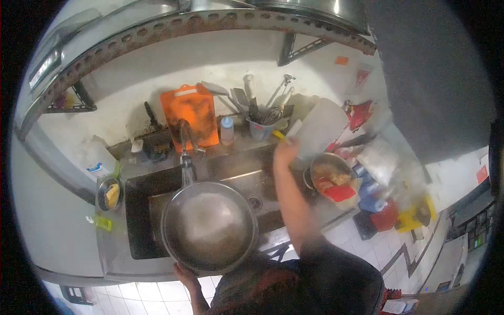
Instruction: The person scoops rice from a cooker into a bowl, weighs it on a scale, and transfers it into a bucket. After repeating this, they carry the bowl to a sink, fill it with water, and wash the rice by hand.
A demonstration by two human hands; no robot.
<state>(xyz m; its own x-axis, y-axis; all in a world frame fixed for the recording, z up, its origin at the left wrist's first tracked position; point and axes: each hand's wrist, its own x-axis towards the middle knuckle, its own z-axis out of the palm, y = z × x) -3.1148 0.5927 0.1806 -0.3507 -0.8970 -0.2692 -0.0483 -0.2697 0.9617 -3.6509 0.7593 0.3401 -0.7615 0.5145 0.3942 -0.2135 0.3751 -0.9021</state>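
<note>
A large round metal pan (210, 226) is tilted over the front of the sink (142, 210), its wide inside facing up. My left hand (186, 275) grips its near rim at the lower left; some of the fingers are hidden behind the metal. My right hand (286, 152) is stretched out past the sink's far right corner. It is closed around a tool with a yellow end (278, 134) and a pale part, too blurred to name exactly. Close by stands a grey container (261, 131) full of utensils, including a whisk (274, 114).
Behind the sink are a faucet (185, 137), an orange cutting board (190, 118) and a squeeze bottle (227, 131). A pot (331, 176) with a red item stands right. Dish soap (103, 223) and a bowl (109, 193) are left. A metal shelf (210, 23) hangs overhead.
</note>
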